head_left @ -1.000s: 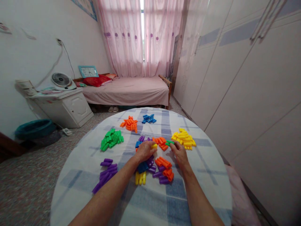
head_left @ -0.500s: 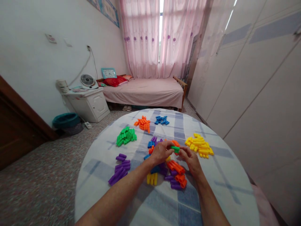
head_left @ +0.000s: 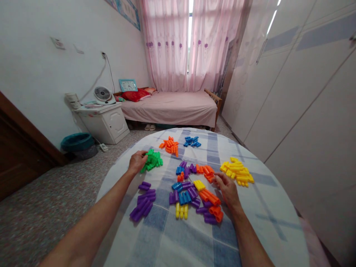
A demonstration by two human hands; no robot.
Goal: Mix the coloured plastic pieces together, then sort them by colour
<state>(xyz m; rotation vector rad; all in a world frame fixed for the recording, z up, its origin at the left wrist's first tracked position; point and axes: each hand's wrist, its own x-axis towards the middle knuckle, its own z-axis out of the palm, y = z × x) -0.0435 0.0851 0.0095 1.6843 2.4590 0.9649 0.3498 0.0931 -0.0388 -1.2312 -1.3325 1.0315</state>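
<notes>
My left hand [head_left: 138,162] is at the left edge of a pile of green plastic tube pieces [head_left: 152,160], fingers bent and fingertips on the pieces. My right hand [head_left: 228,189] hovers at the right of the middle group, fingers loosely curved and slightly apart, beside some orange pieces [head_left: 208,172]; I see nothing between them. Between the hands lie joined bullet-shaped pieces: purple ones [head_left: 192,193], blue ones [head_left: 184,198], a yellow set [head_left: 199,185], upright-looking yellow pieces [head_left: 181,211] and a row of orange tubes [head_left: 210,197].
Sorted piles ring the round table [head_left: 180,244]: purple [head_left: 142,208] at left, orange [head_left: 170,146] and blue [head_left: 192,141] at the back, yellow [head_left: 237,171] at right. Beyond are a bed [head_left: 175,107], a white cabinet [head_left: 111,122] and a wardrobe [head_left: 300,111].
My left hand has moved from the middle group left to the green pile. The green piece that was between both hands is gone from there. My right hand stays near the orange pieces.
</notes>
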